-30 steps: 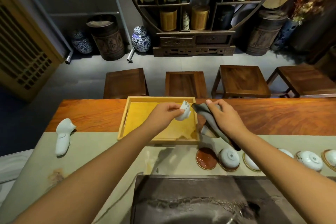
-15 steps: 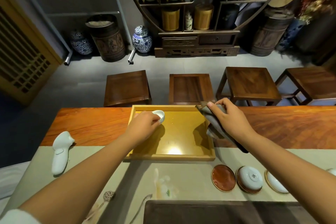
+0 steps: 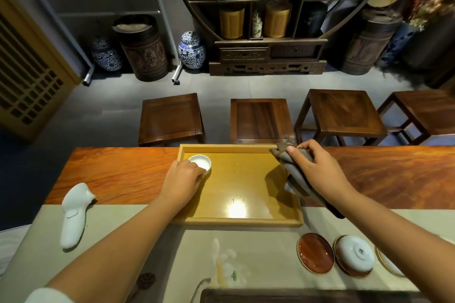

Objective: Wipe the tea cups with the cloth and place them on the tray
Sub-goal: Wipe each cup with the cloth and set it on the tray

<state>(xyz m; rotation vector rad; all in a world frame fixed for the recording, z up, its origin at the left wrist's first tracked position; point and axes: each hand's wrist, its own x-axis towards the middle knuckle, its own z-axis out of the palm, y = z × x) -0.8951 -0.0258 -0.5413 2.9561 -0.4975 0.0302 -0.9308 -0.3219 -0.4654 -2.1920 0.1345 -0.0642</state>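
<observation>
Table: the long reddish-brown wooden table (image 3: 123, 174) ran from left to right in front of me, with a pale grey-green cloth runner (image 3: 123, 248) over its near part.
Tray: the rectangular yellow wooden tray (image 3: 242, 222) lay in the middle, its long side going left to right along the table.
Right hand: my right hand (image 3: 317, 172) was over the far right corner of the tray, thumb and fingers pinching the folded grey-brown cloth (image 3: 294, 177), which hung down under my wrist.
Left hand: my left hand (image 3: 183, 179) reached over the left rim of the tray, fingers curled on the near side of the cup.
Wiped cup: the small white porcelain tea cup (image 3: 200, 163) stood upright in the far left corner of the tray. I think it was touching the tray floor, but I could not tell this for sure.
Next cup: the white porcelain cup turned upside down on a brown saucer (image 3: 354, 254) waited near me on the right, just beside an empty round reddish-brown saucer (image 3: 316, 252).
Key relation: this next cup lay below and near my right forearm, well apart from my left hand. So I judged the left hand must let go and cross over the near rim of the tray to the right, or the right hand must free itself from the cloth.
Progress: one cup in the tray; at least one more to wipe.
</observation>
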